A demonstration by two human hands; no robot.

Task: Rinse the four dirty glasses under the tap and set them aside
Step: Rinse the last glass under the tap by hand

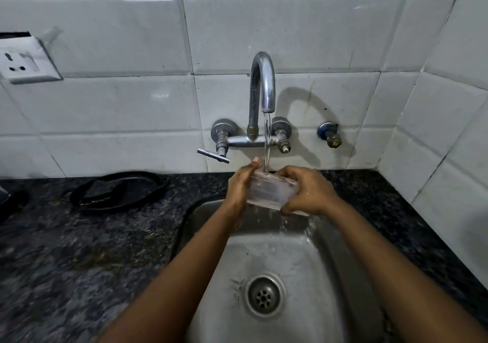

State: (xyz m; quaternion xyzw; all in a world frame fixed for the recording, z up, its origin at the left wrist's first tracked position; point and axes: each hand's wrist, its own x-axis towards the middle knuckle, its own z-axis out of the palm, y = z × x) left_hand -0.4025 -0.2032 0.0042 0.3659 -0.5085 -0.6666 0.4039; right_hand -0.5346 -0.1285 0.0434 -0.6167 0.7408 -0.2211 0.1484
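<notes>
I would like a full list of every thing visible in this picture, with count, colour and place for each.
clear glass: one, transparent, held under the water stream
curved chrome tap: one, silver, on the wall, running
steel sink: one, grey, below the hands
round drain: one, metal, in the sink floor
small wall valve: one, blue and brass, right of the tap
white wall socket: one, far left
black round pan: one, on the dark speckled counter
left hand: on the glass's left side
right hand: on the glass's right side

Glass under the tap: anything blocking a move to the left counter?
Nothing directly. Both hands, left hand and right hand, hold the glass over the sink. A black pan sits further left on the counter; bare counter lies nearer.
</notes>
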